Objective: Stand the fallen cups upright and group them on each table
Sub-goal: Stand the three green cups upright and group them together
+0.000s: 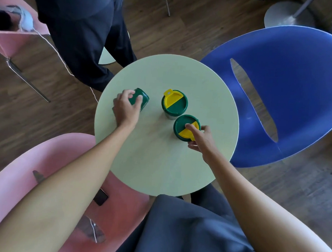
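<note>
Three green cups with green-and-yellow lids are on a round pale green table [159, 163]. One cup [141, 98] lies on its side at the left, its base pointing away from me; my left hand [126, 107] is wrapped over it. A second cup [174, 104] stands upright near the table's middle, untouched. The third cup [184, 127] stands upright just to its right and nearer me; my right hand [200, 139] grips its side and lid rim, thumb on the yellow flap.
A blue chair [288, 93] stands right of the table and a pink chair [50, 178] at lower left with a dark phone [100, 197] on its seat. Another person in dark trousers [85, 36] stands at the table's far left edge. A second pink chair [17, 35] is at upper left.
</note>
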